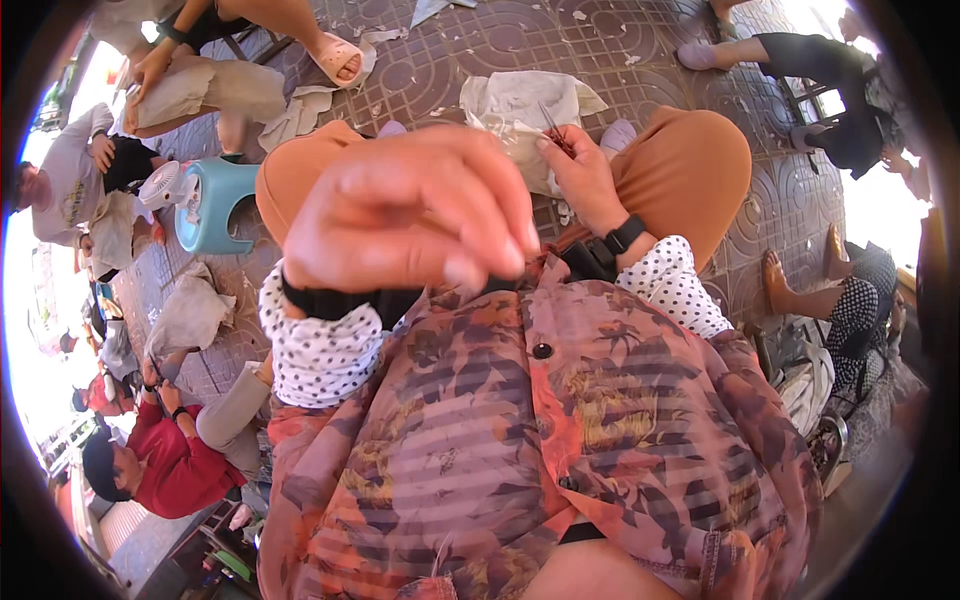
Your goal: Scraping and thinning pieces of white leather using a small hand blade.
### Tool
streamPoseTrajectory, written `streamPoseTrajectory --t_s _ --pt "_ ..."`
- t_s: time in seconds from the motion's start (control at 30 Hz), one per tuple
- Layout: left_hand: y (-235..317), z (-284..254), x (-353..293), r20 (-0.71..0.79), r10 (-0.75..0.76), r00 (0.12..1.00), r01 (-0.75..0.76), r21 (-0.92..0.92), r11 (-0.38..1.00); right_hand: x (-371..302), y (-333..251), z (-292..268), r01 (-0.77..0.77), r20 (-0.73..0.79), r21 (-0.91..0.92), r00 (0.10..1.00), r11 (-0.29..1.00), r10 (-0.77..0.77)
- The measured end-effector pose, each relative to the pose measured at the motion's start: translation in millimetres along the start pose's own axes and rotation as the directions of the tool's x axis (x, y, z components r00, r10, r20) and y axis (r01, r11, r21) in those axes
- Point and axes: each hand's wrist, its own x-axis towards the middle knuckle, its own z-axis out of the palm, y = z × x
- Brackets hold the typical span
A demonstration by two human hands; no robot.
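Observation:
My left hand (410,215) is raised close to the camera, slightly blurred. Its fingers curl in with the tips pressed together, and whatever they pinch, if anything, cannot be made out. Lower down, over my right knee, my right hand (590,185) is closed on what looks like a small pair of scissors (556,137), with thin pointed metal tips and a dark reddish handle. A whitish cloth (520,95) lies beyond that hand, between my knees, spreading over the paving. Part of it is hidden behind my left hand.
A blue plastic stool (215,205) with a small white fan (165,187) stands to the left. Several people sit around, some with pale cloths on their laps. Another pale cloth (195,308) hangs at the left. White scraps dot the patterned paving (460,45).

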Motion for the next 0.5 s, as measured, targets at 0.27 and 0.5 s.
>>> streamPoseTrajectory --t_s 0.27,0.5 --pt "50.7 93.2 40.5 0.350 0.474 0.808 -0.414 -0.236 0.879 2.0 15.3 2.2 0.016 -0.008 -0.031 1.000 0.999 -0.016" --pt "91.2 92.5 53.8 0.505 0.435 0.745 -0.420 -0.151 0.895 -6.3 -0.7 12.8 -0.038 0.076 0.045 0.997 0.998 0.035"
